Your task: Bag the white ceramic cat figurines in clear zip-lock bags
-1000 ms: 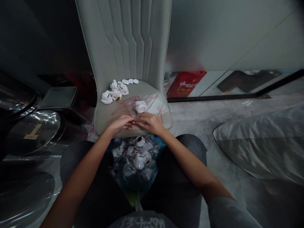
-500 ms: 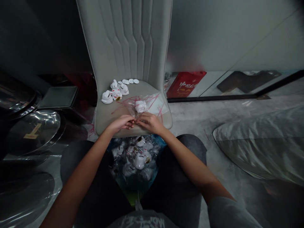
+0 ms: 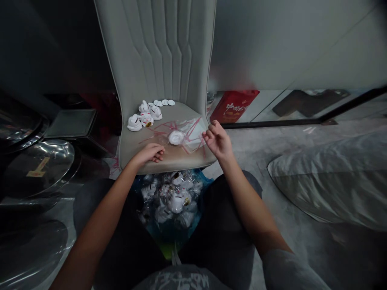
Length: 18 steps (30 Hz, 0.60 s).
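My left hand [image 3: 148, 153] rests on the front of the grey chair seat [image 3: 133, 147] with its fingers curled under; what they hold is hidden. My right hand [image 3: 218, 139] is raised at the seat's right edge, its fingers pinched together, and I cannot make out anything in them. Between the hands lies a clear plastic bag with red strips [image 3: 193, 131], and a white cat figurine [image 3: 175, 137] lies inside it. Three more white cat figurines [image 3: 144, 116] and several white discs [image 3: 165, 102] sit at the back left of the seat.
A blue bag of wrapped cat figurines [image 3: 173, 201] stands on the floor between my knees. Shiny metal trays [image 3: 45, 161] lie to the left. A red box [image 3: 234, 106] stands behind the chair at the right, and a plastic-covered cushion [image 3: 329, 181] lies on the right floor.
My right hand has pulled away from the left, moving right and up to the seat's edge. The left hand stayed on the seat. The bagged figurine shifted slightly.
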Each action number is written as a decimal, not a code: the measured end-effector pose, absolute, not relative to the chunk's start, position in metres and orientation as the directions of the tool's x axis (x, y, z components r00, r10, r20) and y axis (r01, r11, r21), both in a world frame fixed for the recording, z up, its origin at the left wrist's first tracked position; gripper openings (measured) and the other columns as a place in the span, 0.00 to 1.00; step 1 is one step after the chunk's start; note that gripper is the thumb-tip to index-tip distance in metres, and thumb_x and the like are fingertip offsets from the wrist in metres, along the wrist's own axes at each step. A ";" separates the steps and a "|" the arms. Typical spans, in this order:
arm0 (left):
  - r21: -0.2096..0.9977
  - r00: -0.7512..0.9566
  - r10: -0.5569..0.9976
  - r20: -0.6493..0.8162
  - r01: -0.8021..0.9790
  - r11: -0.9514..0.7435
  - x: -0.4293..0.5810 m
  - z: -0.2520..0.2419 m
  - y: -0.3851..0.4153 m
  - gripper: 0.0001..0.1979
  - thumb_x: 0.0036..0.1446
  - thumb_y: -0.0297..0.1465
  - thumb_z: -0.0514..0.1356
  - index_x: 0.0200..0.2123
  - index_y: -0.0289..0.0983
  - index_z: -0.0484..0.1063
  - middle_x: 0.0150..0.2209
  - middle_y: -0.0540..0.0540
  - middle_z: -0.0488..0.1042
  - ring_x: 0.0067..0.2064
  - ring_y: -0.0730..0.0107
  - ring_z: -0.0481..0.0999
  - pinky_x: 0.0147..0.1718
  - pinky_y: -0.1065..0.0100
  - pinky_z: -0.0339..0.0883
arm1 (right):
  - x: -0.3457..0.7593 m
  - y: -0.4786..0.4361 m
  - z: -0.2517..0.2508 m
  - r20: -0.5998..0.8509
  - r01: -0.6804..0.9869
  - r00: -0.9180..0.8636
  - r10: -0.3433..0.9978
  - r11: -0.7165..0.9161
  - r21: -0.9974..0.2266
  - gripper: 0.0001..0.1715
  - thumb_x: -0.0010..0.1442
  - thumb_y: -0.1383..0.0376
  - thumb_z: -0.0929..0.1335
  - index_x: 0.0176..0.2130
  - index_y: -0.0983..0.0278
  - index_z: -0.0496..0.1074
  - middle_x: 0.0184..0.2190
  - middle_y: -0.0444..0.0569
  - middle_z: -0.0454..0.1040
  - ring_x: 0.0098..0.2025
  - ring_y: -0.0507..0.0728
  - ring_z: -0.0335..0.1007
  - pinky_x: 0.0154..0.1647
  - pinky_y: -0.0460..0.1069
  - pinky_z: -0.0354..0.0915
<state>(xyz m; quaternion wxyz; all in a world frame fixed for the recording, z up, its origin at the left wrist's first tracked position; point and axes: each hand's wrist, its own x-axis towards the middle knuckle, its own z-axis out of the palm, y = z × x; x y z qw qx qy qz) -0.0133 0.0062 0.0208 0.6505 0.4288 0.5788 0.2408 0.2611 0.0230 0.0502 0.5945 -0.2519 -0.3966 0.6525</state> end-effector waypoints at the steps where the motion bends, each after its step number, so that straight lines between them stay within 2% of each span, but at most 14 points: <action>1: 0.841 0.223 0.812 -0.540 0.191 0.507 -0.015 0.021 0.006 0.13 0.51 0.37 0.67 0.27 0.35 0.70 0.26 0.51 0.72 0.25 0.75 0.75 0.24 0.74 0.65 | 0.267 0.024 0.052 0.135 -0.609 -0.143 0.980 0.021 -0.793 0.11 0.60 0.64 0.73 0.35 0.57 0.66 0.20 0.33 0.56 0.18 0.46 0.55 0.29 0.42 0.68; 3: 0.845 0.239 0.812 -0.533 0.206 0.494 -0.019 0.020 0.005 0.13 0.50 0.37 0.67 0.26 0.35 0.70 0.26 0.50 0.72 0.26 0.75 0.75 0.24 0.74 0.65 | 0.281 0.024 0.054 0.118 -0.624 -0.105 0.987 0.027 -0.781 0.06 0.63 0.65 0.70 0.36 0.57 0.66 0.19 0.33 0.51 0.15 0.46 0.42 0.17 0.41 0.57; 6: 0.844 0.243 0.810 -0.533 0.223 0.488 -0.023 0.018 0.004 0.14 0.48 0.39 0.68 0.26 0.36 0.70 0.25 0.50 0.72 0.26 0.74 0.74 0.24 0.74 0.65 | 0.302 0.023 0.056 0.106 -0.538 -0.031 0.994 0.072 -0.840 0.06 0.67 0.58 0.66 0.37 0.56 0.67 0.18 0.33 0.48 0.15 0.48 0.34 0.13 0.44 0.47; 9: 0.849 0.259 0.813 -0.522 0.253 0.464 -0.029 0.016 0.005 0.15 0.48 0.42 0.67 0.26 0.36 0.72 0.26 0.48 0.74 0.26 0.73 0.74 0.25 0.72 0.66 | 0.313 0.023 0.055 0.124 -0.334 -0.007 0.992 0.114 -0.935 0.16 0.64 0.48 0.66 0.38 0.56 0.68 0.18 0.33 0.46 0.16 0.49 0.33 0.15 0.46 0.45; 12: 0.871 0.241 0.867 -0.437 0.356 0.340 -0.040 0.013 0.004 0.15 0.51 0.43 0.65 0.25 0.37 0.75 0.25 0.47 0.74 0.25 0.71 0.72 0.25 0.70 0.65 | 0.306 0.020 0.046 0.171 0.047 -0.092 0.981 0.176 -0.983 0.19 0.60 0.46 0.69 0.39 0.57 0.70 0.19 0.34 0.49 0.17 0.48 0.41 0.18 0.46 0.48; 13: 0.879 0.211 0.911 -0.353 0.409 0.246 -0.044 0.012 0.004 0.12 0.51 0.41 0.64 0.25 0.38 0.75 0.25 0.47 0.74 0.25 0.70 0.72 0.26 0.70 0.64 | 0.300 0.018 0.041 0.208 0.208 -0.157 0.965 0.238 -0.949 0.18 0.59 0.48 0.70 0.40 0.58 0.72 0.20 0.36 0.53 0.19 0.49 0.47 0.20 0.46 0.51; 15: 0.844 0.150 0.982 -0.117 0.536 0.018 -0.051 0.010 0.002 0.05 0.50 0.35 0.64 0.29 0.40 0.77 0.29 0.47 0.75 0.28 0.68 0.72 0.31 0.69 0.66 | 0.285 0.012 0.030 0.275 0.473 -0.328 0.904 0.409 -0.780 0.17 0.59 0.54 0.72 0.44 0.61 0.75 0.26 0.41 0.64 0.25 0.50 0.59 0.26 0.47 0.58; 16: 0.796 0.142 0.990 -0.003 0.599 -0.083 -0.052 0.009 0.001 0.06 0.50 0.32 0.63 0.34 0.40 0.78 0.33 0.47 0.75 0.31 0.66 0.73 0.35 0.68 0.67 | 0.276 0.008 0.024 0.284 0.553 -0.415 0.864 0.488 -0.676 0.18 0.60 0.57 0.71 0.48 0.61 0.75 0.32 0.45 0.69 0.28 0.52 0.64 0.30 0.47 0.61; 18: 0.688 0.192 0.971 0.143 0.686 -0.237 -0.051 0.008 -0.002 0.18 0.50 0.27 0.62 0.46 0.41 0.77 0.44 0.44 0.75 0.40 0.62 0.76 0.44 0.64 0.69 | 0.262 0.002 0.014 0.275 0.636 -0.529 0.802 0.590 -0.497 0.22 0.64 0.61 0.69 0.56 0.62 0.73 0.41 0.50 0.72 0.34 0.53 0.68 0.33 0.48 0.62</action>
